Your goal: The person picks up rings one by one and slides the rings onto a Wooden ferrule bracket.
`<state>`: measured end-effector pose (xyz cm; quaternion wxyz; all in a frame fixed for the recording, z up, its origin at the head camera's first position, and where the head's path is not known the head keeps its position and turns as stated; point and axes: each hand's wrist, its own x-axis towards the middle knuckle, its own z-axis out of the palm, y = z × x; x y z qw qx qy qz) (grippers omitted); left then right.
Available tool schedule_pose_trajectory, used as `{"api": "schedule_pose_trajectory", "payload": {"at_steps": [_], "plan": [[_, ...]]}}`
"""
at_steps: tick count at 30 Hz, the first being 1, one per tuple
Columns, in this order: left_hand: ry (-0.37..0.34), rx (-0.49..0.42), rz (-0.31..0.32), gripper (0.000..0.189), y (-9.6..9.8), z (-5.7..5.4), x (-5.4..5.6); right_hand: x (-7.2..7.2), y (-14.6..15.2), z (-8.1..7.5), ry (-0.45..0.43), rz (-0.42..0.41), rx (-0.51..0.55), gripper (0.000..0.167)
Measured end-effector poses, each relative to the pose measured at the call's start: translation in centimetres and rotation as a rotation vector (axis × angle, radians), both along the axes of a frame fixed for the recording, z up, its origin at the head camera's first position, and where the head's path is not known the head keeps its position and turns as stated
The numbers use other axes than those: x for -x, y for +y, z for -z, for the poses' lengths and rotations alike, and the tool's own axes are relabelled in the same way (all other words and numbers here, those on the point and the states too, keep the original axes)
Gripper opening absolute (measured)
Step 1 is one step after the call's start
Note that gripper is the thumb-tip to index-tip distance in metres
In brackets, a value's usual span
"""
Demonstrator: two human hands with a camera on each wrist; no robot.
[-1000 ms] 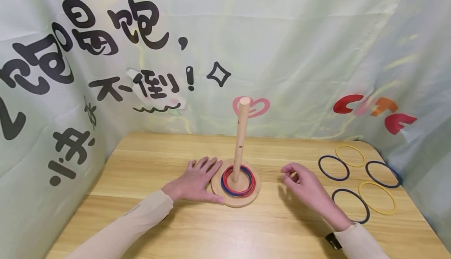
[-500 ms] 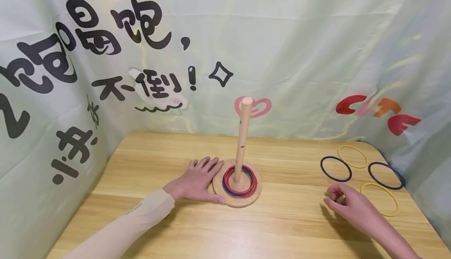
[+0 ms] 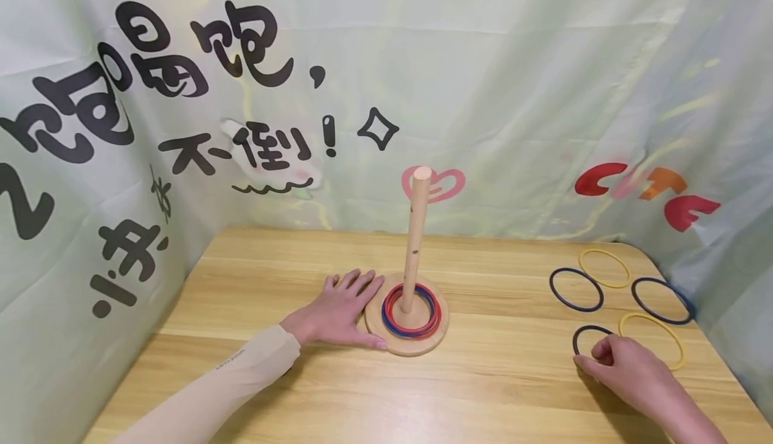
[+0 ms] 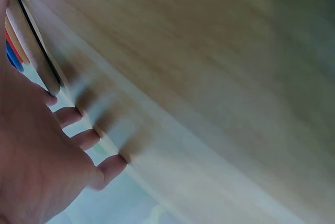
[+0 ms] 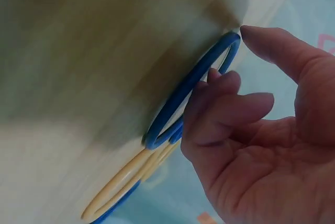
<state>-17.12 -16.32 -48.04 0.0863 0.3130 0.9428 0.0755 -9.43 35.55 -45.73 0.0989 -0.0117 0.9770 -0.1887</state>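
My left hand (image 3: 335, 310) lies with spread fingers along the left edge of the round wooden base (image 3: 417, 348). From this base rises a wooden post (image 3: 417, 243); red and blue rings (image 3: 438, 320) lie around its foot. At the near right my right hand (image 3: 637, 370) is over a dark blue ring (image 3: 592, 327) and hides much of it. In the right wrist view, the thumb is just outside the end of this blue ring (image 5: 178, 96), which lies flat on the table. The other fingers are bent over its inside, apart from the thumb.
Beyond the right hand lie a yellow ring (image 3: 682, 347), two blue rings, one at the left (image 3: 551, 286) and one at the right edge (image 3: 664, 319), and another yellow ring (image 3: 628, 271). A printed curtain (image 3: 513, 95) surrounds the wooden table (image 3: 272, 263).
My right hand has moved right and toward me, from near the base to the near blue ring. The left hand stays beside the base. The rings have not visibly moved.
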Motion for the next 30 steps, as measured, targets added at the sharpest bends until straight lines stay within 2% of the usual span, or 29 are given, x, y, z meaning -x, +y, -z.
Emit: {"api": "schedule_pose_trajectory", "payload": {"at_steps": [10, 15, 22, 30], "plan": [[0.001, -0.010, 0.004, 0.127, 0.0, -0.2, -0.1, 0.5, -2.0, 0.2, 0.023, -0.022, 0.050, 0.016], [0.011, -0.003, 0.007, 0.127, 0.1, -0.1, -0.1, 0.8, -3.3, -0.1, 0.086, -0.010, 0.076, 0.010], [0.008, -0.014, 0.006, 0.127, 0.1, -0.2, -0.2, 0.7, -5.5, -0.7, 0.323, -0.003, 0.164, 0.008], [0.007, 0.000, 0.004, 0.129, 0.1, 0.0, -0.2, 0.8, -8.2, -1.3, 0.634, -0.052, 0.432, 0.022]]}}
